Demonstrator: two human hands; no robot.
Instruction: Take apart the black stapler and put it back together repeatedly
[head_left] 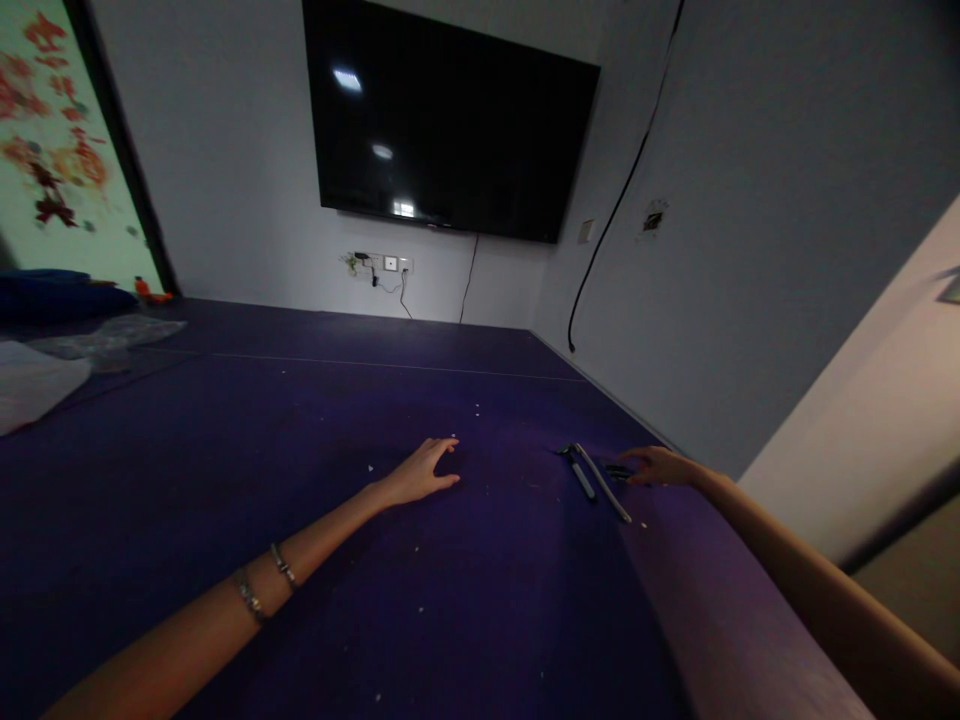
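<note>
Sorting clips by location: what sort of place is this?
Probably a room in a home, perhaps a living room, though I can't be sure. A large wall-mounted television, sockets below it, and a bright panel with red decorations at the left suggest it.

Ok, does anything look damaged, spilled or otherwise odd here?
Small white bits lie scattered over the purple surface, like litter. The right-hand wall has a ragged dark opening, unlike the neat plate nearby; perhaps damaged.

A tool [584,483] lies on the surface [480,580], right of the plastic sheet [120,336], before the wall-mounted television [450,130].
</note>
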